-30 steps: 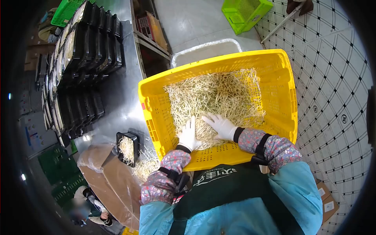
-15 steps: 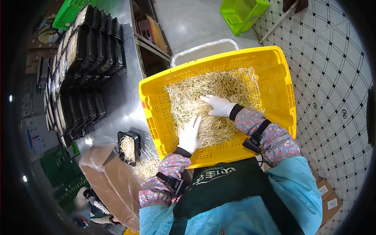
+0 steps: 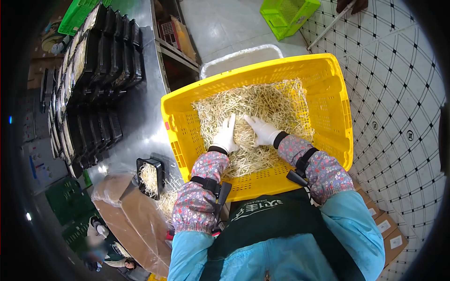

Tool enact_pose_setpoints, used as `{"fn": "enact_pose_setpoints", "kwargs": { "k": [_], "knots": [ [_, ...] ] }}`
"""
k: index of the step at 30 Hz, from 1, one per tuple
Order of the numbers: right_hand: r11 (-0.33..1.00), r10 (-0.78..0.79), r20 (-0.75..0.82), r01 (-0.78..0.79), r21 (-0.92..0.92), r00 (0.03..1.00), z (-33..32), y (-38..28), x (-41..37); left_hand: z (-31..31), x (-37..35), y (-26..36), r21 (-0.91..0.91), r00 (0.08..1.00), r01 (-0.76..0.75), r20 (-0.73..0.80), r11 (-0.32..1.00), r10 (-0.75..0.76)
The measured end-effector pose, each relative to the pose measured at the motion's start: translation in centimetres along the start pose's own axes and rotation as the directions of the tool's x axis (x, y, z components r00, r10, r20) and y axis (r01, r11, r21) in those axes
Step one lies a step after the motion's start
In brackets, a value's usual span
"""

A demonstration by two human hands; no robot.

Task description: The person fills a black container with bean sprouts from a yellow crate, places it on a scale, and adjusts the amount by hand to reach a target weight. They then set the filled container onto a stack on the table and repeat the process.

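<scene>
A yellow basket point(image 3: 328, 117) holds a heap of pale bean sprouts point(image 3: 276, 105). Both hands wear white gloves and lie in the heap, one on each side of a bunch of sprouts. My left hand point(image 3: 226, 135) presses against the bunch from the left, its fingers together and pointing up the frame. From the right, my right hand point(image 3: 262, 131) touches the same bunch, fingertips toward my left hand. The bunch lies between the two palms. To the left, a black tray point(image 3: 160, 175) with sprouts in it stands on the metal table point(image 3: 140, 126).
Stacked black trays point(image 3: 112, 56) filled with sprouts stand at the left. Loose sprouts point(image 3: 168, 201) lie near a plastic-covered cardboard box point(image 3: 136, 220). A green crate point(image 3: 288, 16) is on the floor at the top. Another person point(image 3: 110, 248) is at the lower left.
My left hand has moved up a little and my right hand slightly down, so they are closer together around a bunch of sprouts. The view has shifted slightly.
</scene>
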State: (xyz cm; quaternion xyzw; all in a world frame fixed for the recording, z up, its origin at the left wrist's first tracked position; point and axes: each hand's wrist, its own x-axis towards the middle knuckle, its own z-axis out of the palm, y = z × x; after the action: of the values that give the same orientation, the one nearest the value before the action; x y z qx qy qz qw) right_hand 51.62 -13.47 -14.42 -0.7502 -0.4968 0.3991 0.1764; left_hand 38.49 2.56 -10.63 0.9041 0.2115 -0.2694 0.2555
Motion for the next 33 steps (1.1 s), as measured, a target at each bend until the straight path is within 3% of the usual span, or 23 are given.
{"fn": "enact_pose_setpoints", "kwargs": {
  "k": [2, 4, 5, 7, 10, 12, 18, 20, 22, 24, 26, 28, 32, 33],
  "knots": [
    [0.998, 0.050, 0.027, -0.049, -0.031, 0.998, -1.0, -0.3, -0.3, 0.1, 0.5, -0.3, -0.088, 0.994, 0.098, 0.049, 0.991, -0.094],
    [0.998, 0.038, 0.054, -0.035, -0.055, 0.998, -1.4, -0.4, -0.8, 1.0, -0.5, -0.8, -0.124, 0.993, 0.080, -0.080, 0.989, -0.090],
    [0.998, -0.068, -0.113, 0.068, -0.001, 0.991, 0.2, 1.0, -0.9, 1.1, -1.1, -1.1, -0.146, 0.992, 0.065, -0.095, 0.987, -0.079],
    [0.995, -0.041, -0.124, 0.052, 0.090, 0.991, -0.9, 2.2, -1.3, 0.6, -2.8, -1.5, -0.218, 0.989, 0.030, -0.134, 0.975, -0.061],
    [0.984, 0.133, -0.211, -0.104, 0.144, 0.968, -5.0, 3.0, -2.0, -0.3, -5.5, -2.0, -0.071, 0.973, 0.071, -0.213, 0.995, -0.085],
    [0.950, 0.164, -0.200, -0.100, 0.295, 0.966, -6.7, 3.9, -1.5, -0.1, -6.7, -3.0, -0.045, 0.969, 0.051, -0.239, 0.998, -0.061],
    [0.830, -0.031, -0.271, 0.176, 0.530, 0.962, -7.4, -0.7, 0.4, -1.1, -7.5, -1.5, -0.162, 0.965, 0.059, -0.245, 0.985, -0.098],
    [0.803, -0.170, -0.092, 0.192, 0.565, 0.981, -5.5, -0.3, 1.7, -1.0, -6.7, -0.6, -0.137, 0.974, 0.138, -0.159, 0.981, -0.159],
    [0.737, -0.373, 0.041, 0.269, 0.620, 0.927, -2.6, -0.1, 2.6, -0.2, -5.9, -0.3, -0.105, 0.972, 0.216, -0.074, 0.971, -0.224],
    [0.937, -0.346, 0.029, 0.343, 0.068, 0.938, -0.3, -0.5, 1.4, 2.3, -4.2, -1.4, -0.071, 0.956, 0.294, 0.000, 0.953, -0.295],
    [0.948, -0.254, 0.038, 0.256, -0.191, 0.967, 0.1, -1.6, 0.6, 3.0, -4.0, -1.6, -0.124, 0.947, 0.318, -0.014, 0.940, -0.322],
    [0.988, -0.084, 0.087, 0.094, -0.121, 0.993, -1.2, -4.1, 0.2, 2.8, -4.2, -1.3, -0.181, 0.941, 0.333, -0.006, 0.925, -0.339],
    [0.980, -0.184, -0.017, 0.183, -0.075, 0.983, 1.2, -0.1, 1.7, 0.8, -5.9, -0.9, -0.256, 0.945, 0.322, 0.023, 0.911, -0.328],
    [0.990, -0.143, -0.084, 0.144, 0.011, 0.986, -0.6, -0.1, 1.3, 0.7, -6.6, -1.3, -0.268, 0.947, 0.315, 0.017, 0.911, -0.322]
  ]
}}
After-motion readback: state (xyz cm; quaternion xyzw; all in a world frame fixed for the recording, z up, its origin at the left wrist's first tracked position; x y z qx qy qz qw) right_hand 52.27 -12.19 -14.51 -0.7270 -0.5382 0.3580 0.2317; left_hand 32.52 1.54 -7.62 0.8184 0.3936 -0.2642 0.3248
